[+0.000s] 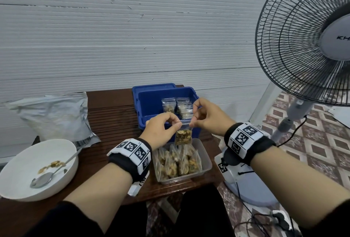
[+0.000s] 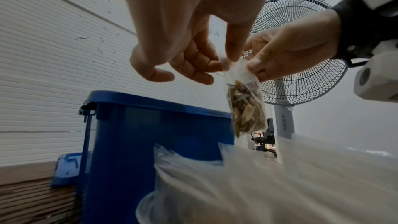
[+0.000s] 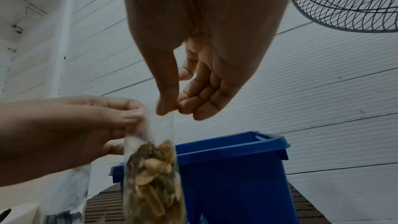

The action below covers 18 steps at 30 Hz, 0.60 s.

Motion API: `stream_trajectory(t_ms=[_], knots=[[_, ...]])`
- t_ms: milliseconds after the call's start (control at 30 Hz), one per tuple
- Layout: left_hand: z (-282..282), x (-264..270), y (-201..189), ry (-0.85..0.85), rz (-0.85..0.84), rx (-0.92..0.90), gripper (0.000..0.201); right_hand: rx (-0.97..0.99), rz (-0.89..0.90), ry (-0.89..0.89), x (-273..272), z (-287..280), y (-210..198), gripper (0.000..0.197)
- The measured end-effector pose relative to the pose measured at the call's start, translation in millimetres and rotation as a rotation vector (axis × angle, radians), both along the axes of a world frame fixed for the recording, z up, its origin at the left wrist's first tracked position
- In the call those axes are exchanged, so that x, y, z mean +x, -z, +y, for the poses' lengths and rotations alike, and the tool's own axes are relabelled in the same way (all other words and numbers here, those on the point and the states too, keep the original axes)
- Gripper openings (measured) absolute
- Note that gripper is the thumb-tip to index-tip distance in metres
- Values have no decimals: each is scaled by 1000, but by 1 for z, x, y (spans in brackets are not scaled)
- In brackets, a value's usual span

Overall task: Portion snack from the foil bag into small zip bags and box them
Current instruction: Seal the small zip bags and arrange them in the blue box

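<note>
A small clear zip bag part-filled with mixed snack hangs above the table. My left hand pinches its top left corner and my right hand pinches its top right corner. In the left wrist view the zip bag dangles below my left hand. In the right wrist view my right hand grips the top edge of the zip bag. Behind stands the open blue box, with a few filled bags inside. The crumpled foil bag lies far left.
A clear plastic tub with several filled zip bags sits just below my hands. A white bowl with a spoon and some snack stands front left. A standing fan rises beside the table's right edge. The blue lid lies behind the box.
</note>
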<state>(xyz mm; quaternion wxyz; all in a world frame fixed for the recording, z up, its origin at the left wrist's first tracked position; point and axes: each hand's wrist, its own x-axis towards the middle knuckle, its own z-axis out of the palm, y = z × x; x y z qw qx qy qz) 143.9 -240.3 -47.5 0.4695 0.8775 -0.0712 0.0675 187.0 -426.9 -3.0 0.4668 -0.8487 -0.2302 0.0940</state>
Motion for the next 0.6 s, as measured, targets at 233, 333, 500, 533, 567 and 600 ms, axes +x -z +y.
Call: stream_trajectory(t_ms=[233, 333, 500, 533, 567, 600], knots=[[-4, 2, -4, -15, -41, 62, 19, -20, -28, -32, 0, 7, 3, 36], [-3, 1, -4, 0, -29, 38, 19, -28, -47, -20, 0, 6, 4, 37], [0, -1, -7, 0, -1, -71, 17, -30, -31, -19, 0, 4, 1, 38], [0, -1, -7, -7, -8, -85, 18, -37, -22, -25, 1, 5, 1, 38], [-1, -2, -7, -15, -18, -98, 19, -45, -13, -33, 1, 6, 1, 38], [-1, -2, -7, -25, -29, -107, 20, -49, -4, -38, 1, 7, 1, 38]])
